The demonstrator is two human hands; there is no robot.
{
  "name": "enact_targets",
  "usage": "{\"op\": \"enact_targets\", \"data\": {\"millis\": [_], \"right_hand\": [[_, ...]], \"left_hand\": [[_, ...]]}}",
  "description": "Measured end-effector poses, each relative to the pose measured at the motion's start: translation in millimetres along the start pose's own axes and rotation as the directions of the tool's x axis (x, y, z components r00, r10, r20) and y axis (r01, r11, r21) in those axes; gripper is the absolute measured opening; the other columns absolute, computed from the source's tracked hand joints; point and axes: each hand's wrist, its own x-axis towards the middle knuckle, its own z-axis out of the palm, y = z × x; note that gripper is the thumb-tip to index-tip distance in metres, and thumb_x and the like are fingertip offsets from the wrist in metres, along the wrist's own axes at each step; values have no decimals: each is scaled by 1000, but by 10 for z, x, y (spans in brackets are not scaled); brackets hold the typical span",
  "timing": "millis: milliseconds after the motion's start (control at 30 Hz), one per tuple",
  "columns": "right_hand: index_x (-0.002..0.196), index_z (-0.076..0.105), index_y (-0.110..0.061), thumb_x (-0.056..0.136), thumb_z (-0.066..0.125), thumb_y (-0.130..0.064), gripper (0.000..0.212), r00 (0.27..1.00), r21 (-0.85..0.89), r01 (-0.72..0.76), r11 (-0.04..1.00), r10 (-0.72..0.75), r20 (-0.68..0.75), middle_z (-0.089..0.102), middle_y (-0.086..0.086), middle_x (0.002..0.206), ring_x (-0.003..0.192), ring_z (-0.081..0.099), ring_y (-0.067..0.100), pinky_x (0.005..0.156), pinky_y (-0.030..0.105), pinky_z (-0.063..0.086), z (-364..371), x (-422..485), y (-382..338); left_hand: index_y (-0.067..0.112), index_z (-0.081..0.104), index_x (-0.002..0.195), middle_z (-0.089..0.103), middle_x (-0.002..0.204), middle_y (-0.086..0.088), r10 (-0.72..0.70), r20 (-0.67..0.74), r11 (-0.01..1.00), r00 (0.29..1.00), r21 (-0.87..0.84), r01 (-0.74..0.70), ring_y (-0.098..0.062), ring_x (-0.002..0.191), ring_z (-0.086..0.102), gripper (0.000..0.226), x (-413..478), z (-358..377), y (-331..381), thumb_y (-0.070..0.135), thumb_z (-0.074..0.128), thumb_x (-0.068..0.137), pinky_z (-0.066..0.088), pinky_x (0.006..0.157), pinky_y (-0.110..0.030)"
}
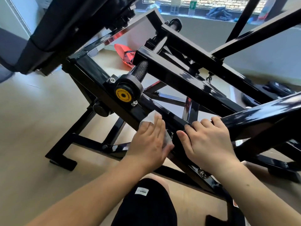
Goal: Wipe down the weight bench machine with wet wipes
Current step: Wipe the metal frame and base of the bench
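The black steel weight bench machine (192,82) fills the view, with its padded seat (48,30) at the upper left. My left hand (151,141) lies flat along a slanted frame bar (123,108) and presses a white wet wipe (149,118) onto it. The fingers are straight and the thumb rests against the bar's side, where more of the wipe shows. Just to the right, my right hand (210,141) grips the same bar at its joint with a crossing beam (263,115), fingers curled over the edge.
A yellow-capped knob with a black spring (124,95) sits on the bar above my left hand. A red object (124,53) lies on the wooden floor (35,128) behind the frame. My knee in black shorts (146,204) is below, and clutter lines the windowsill (216,13).
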Motion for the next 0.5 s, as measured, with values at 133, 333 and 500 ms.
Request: {"op": "enact_targets", "data": {"millis": [133, 333, 500], "right_hand": [[129, 69, -14, 108, 27, -47, 57, 995, 167, 93, 982, -88, -37, 76, 2, 105, 100, 68, 30, 97, 48, 42, -85, -25, 99], [155, 41, -4, 103, 44, -21, 55, 976, 646, 127, 753, 21, -216, 60, 7, 139, 129, 56, 22, 111, 27, 40, -271, -101, 171], [157, 39, -8, 109, 31, -42, 59, 985, 664, 30, 747, 93, -149, 50, 5, 155, 148, 40, 17, 128, 45, 21, -406, -142, 186]], "left_hand": [[2, 72, 122, 70, 130, -17, 200, -314, 972, 928, -54, -228, -31, 124, 65, 33, 92, 40, -324, 20, 54, 100, 42, 110, -43], [20, 71, 102, 73, 91, 4, -310, -351, 810, 884, -584, 53, -20, 88, 69, 31, 296, -375, -50, 27, 42, 110, 51, 83, -36], [9, 54, 139, 62, 138, -11, -180, 34, 400, 983, -911, 104, -30, 132, 55, 46, 476, -313, 842, 37, 33, 109, 44, 110, -50]]}}
